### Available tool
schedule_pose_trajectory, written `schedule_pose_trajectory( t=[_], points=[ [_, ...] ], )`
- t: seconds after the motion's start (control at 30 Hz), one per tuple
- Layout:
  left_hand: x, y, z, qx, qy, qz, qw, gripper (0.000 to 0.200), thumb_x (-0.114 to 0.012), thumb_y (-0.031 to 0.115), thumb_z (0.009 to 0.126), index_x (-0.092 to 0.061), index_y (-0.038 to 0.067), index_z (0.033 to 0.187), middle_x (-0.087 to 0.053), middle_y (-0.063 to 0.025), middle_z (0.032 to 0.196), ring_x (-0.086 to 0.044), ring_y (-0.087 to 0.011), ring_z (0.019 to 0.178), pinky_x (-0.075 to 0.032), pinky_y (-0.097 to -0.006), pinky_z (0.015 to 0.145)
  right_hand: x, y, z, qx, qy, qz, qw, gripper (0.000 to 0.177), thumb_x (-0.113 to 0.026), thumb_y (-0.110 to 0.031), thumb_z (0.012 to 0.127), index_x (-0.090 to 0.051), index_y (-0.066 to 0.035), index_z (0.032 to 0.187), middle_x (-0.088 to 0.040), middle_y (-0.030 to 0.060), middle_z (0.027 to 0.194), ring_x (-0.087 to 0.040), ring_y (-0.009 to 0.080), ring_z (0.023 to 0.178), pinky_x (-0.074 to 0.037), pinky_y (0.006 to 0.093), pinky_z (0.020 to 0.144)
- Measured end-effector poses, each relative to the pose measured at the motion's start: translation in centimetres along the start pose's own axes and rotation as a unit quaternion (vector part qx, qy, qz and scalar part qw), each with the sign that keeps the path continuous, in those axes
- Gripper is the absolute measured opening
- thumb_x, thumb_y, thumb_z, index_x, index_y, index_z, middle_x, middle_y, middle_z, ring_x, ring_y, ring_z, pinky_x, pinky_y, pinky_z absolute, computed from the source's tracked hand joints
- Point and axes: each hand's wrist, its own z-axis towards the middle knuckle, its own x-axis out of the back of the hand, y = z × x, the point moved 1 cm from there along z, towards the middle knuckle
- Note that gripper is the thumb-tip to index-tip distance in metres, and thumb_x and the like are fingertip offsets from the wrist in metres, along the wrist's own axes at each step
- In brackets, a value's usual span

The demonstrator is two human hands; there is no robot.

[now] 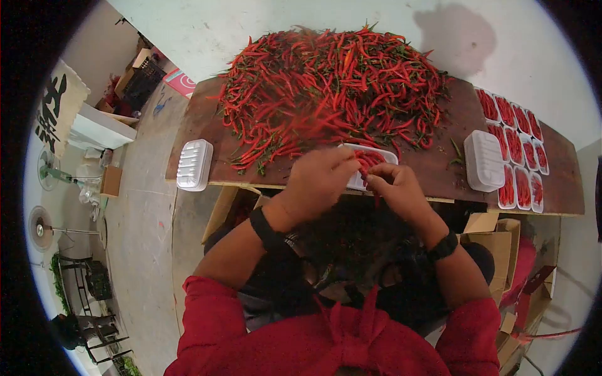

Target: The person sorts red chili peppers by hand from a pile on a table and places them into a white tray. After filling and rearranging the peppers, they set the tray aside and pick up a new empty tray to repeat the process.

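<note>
A white foam tray point(390, 155) holding red chili peppers point(370, 156) sits at the table's near edge, between my hands. My right hand point(401, 188) pinches a red chili pepper point(377, 200) between thumb and forefinger at the tray's near side. My left hand point(321, 178) is at the tray's left end, slightly smeared, with its fingers bent and close together; what they hold, if anything, is hidden. Just beyond both hands lies a large heap of red chili peppers point(338, 88) with green stems, partly blurred in the middle.
Stacked white trays stand at the left point(195, 165) and right point(484, 161) of the brown table point(200, 119). Several filled trays point(515, 147) are lined up in rows farther right. A cardboard box point(492, 247) stands below the table, and fans point(41, 230) are at far left.
</note>
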Motion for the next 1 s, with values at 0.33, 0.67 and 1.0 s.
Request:
schedule_pose_trajectory(
  t=[0.33,0.67,1.0],
  points=[
    [-0.5,-1.9,-0.6,0.019,-0.010,-0.030,0.999,0.022,-0.060,0.003,0.072,-0.061,0.005,0.094,-0.060,-0.0103,0.093,-0.061,-0.0281,0.083,-0.052,-0.0359,0.070,0.6,-0.2,-0.4,-0.056,-0.066,0.092,0.992,0.020,-0.056,-0.020,0.087,-0.062,-0.002,0.088,-0.058,-0.0010,0.074,-0.051,0.0045,0.065,-0.042,0.0210,0.057],
    [-0.4,-2.3,-0.8,-0.009,-0.021,-0.061,0.998,0.010,-0.057,0.007,0.074,-0.056,0.004,0.084,-0.056,-0.0096,0.081,-0.059,-0.0286,0.072,-0.048,-0.0378,0.059,0.6,-0.3,-0.9,-0.076,-0.063,0.158,0.982,0.023,-0.056,-0.026,0.088,-0.062,-0.003,0.088,-0.059,-0.0005,0.073,-0.053,0.0066,0.065,-0.042,0.0221,0.058],
    [-0.7,-1.6,-1.0,0.138,-0.015,-0.109,0.984,0.010,-0.062,0.011,0.077,-0.057,0.004,0.082,-0.058,-0.0144,0.079,-0.058,-0.0340,0.072,-0.047,-0.0403,0.062,0.0,-0.2,-0.6,0.015,-0.069,0.032,0.997,0.018,-0.058,-0.019,0.087,-0.061,-0.002,0.089,-0.058,0.0003,0.075,-0.053,0.0063,0.068,-0.044,0.0227,0.062]
  ],
)
